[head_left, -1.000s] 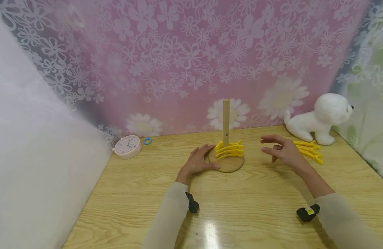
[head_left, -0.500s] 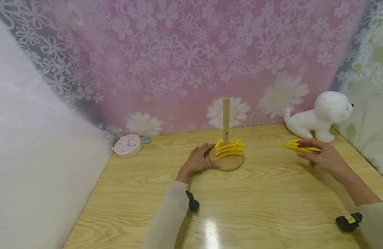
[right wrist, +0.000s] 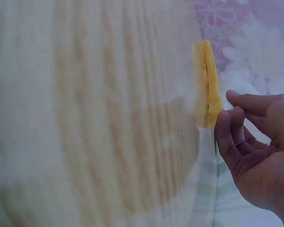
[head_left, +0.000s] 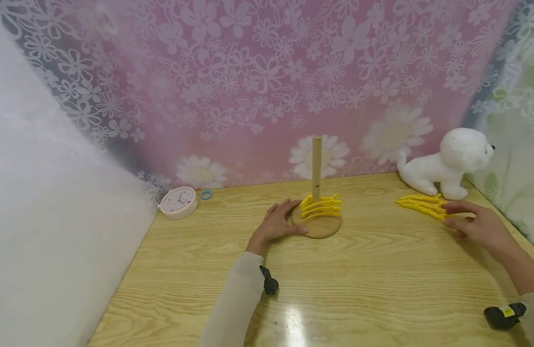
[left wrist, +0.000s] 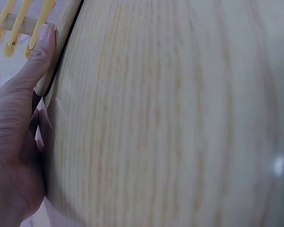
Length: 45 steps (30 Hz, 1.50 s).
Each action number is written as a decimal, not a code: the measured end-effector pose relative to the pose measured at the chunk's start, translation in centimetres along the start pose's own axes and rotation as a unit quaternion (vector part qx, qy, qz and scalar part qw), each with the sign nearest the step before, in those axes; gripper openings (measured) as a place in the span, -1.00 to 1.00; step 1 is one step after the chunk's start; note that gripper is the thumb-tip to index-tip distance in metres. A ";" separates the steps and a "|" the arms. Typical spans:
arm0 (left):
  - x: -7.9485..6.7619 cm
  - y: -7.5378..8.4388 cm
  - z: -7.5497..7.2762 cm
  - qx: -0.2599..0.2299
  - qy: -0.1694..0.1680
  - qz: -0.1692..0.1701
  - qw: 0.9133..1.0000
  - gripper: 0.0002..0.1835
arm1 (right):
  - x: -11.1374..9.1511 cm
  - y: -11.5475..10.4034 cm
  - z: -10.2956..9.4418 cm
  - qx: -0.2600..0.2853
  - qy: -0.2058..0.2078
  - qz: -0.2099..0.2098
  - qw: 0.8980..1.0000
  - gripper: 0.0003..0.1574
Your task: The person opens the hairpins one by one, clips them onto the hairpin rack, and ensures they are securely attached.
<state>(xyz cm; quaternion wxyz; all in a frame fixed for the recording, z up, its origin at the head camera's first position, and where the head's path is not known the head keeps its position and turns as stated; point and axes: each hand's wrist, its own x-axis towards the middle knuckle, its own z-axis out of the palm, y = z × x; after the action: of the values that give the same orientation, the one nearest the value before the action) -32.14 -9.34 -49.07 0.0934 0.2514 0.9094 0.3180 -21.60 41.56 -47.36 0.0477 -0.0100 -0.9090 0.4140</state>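
Note:
My left hand [head_left: 275, 222] holds the round base of a wooden stand [head_left: 323, 230] at its left side. In the left wrist view, the thumb [left wrist: 39, 52] lies against the base near its post. Several yellow curved hair clips [head_left: 321, 208] are stacked around the foot of that post. More yellow hair clips [head_left: 419, 204] lie on the table at the right, some forked ends hidden by my fingers. My right hand [head_left: 484, 229] is at their right ends. Seen from the right wrist, its fingertips are beside a clip [right wrist: 210, 85], with a gap between thumb and fingers.
A white plush dog [head_left: 449, 161] sits behind the loose clips, near the back right of the wooden table [head_left: 358, 284]. A pink clock [head_left: 179, 202] and a small blue ring [head_left: 206, 194] are at the back left. A floral cloth [head_left: 249, 96] hangs behind.
My right hand has moved right from between the stand and the loose clips to the clips' right ends. My left hand has stayed on the stand's base.

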 end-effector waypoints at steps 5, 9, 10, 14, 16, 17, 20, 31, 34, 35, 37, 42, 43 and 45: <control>0.0 0.1 0.0 0.001 0.001 -0.002 1.000 0.05 | -0.3 0.3 -0.3 -0.026 -0.004 0.017 1.000 -0.37; -0.1 0.2 0.0 0.000 0.002 -0.002 1.000 0.05 | -0.1 0.6 -0.3 -0.037 -0.002 0.022 0.999 -0.40; -0.1 0.2 0.0 0.000 0.002 -0.003 1.000 0.06 | 0.0 0.7 -0.3 -0.038 -0.002 0.022 0.999 -0.41; 0.1 0.1 0.1 0.002 0.001 -0.006 1.000 0.06 | 0.1 0.7 -0.2 -0.039 0.000 0.025 0.999 -0.44; 0.1 0.0 0.1 0.001 0.002 -0.006 1.000 0.06 | 0.1 0.6 -0.2 -0.036 -0.001 0.024 0.999 -0.42; 0.1 0.0 0.1 0.002 0.002 -0.006 1.000 0.06 | 0.1 0.6 -0.2 -0.036 0.000 0.024 0.999 -0.42; 0.1 0.0 0.1 0.001 0.001 -0.006 1.000 0.05 | 0.0 0.6 -0.2 -0.044 0.000 0.017 0.999 -0.43; 0.1 -0.1 0.0 0.003 -0.001 -0.004 1.000 0.05 | 0.0 -0.2 0.6 -0.035 -0.041 -0.035 0.998 -0.46; 0.1 -0.1 0.0 -0.001 0.001 -0.004 1.000 0.05 | 0.3 -0.8 0.9 -0.051 -0.059 -0.042 0.996 -0.38; 0.1 0.0 -0.1 -0.003 0.002 -0.004 1.000 0.06 | 0.4 -1.0 1.0 -0.057 -0.064 -0.045 0.995 -0.36; 0.1 0.0 0.0 -0.005 0.004 -0.003 1.000 0.06 | 0.7 -1.1 1.1 -0.073 -0.070 -0.050 0.994 -0.33; 0.1 0.1 0.1 -0.006 0.003 -0.004 1.000 0.07 | 1.2 -1.1 1.1 -0.092 -0.078 -0.056 0.991 -0.43; 0.1 0.1 0.0 -0.007 0.003 -0.004 1.000 0.07 | 1.3 -1.1 1.1 -0.093 -0.079 -0.056 0.991 -0.45; 0.2 0.1 -0.1 -0.009 0.003 -0.005 1.000 0.08 | 1.4 -1.2 1.1 -0.095 -0.083 -0.060 0.990 -0.48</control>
<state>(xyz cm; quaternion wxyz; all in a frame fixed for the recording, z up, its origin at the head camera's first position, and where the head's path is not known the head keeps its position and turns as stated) -32.30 -9.19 -48.96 0.0943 0.2449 0.9081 0.3263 -23.10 40.05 -47.09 -0.0043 0.0744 -0.9440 0.3215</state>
